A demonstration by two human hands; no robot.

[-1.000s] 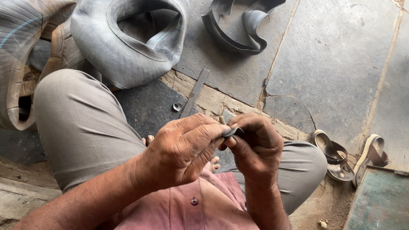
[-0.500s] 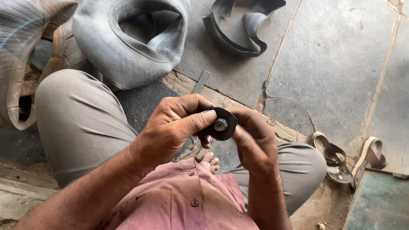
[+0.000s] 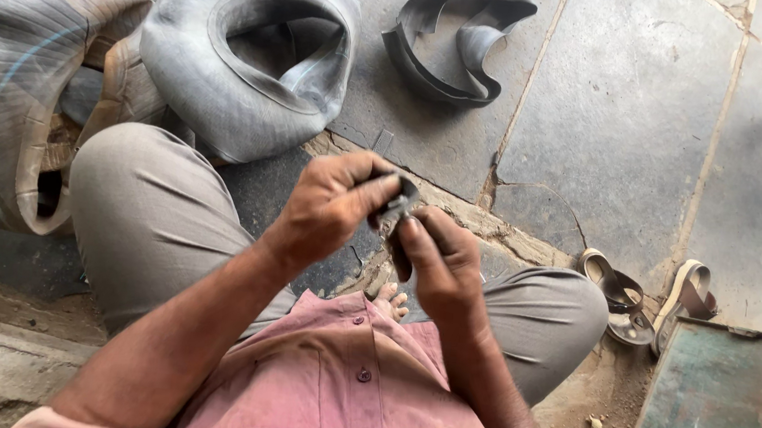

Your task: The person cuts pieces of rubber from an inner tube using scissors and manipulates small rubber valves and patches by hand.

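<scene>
Above the person's lap, left hand (image 3: 331,205) and right hand (image 3: 442,262), fingers pinching one small black rubber piece (image 3: 394,208), inner tubes (image 3: 247,61) beyond.

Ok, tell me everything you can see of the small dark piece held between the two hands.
The small dark piece looks like black rubber, thin and flexible, mostly hidden by fingers. The left hand pinches its upper edge from the left, while the right hand grips it from below, thumb pressed against it. It is held in the air above the person's lap, in front of the grey trousers, touching nothing else. Its full shape cannot be told.
</scene>
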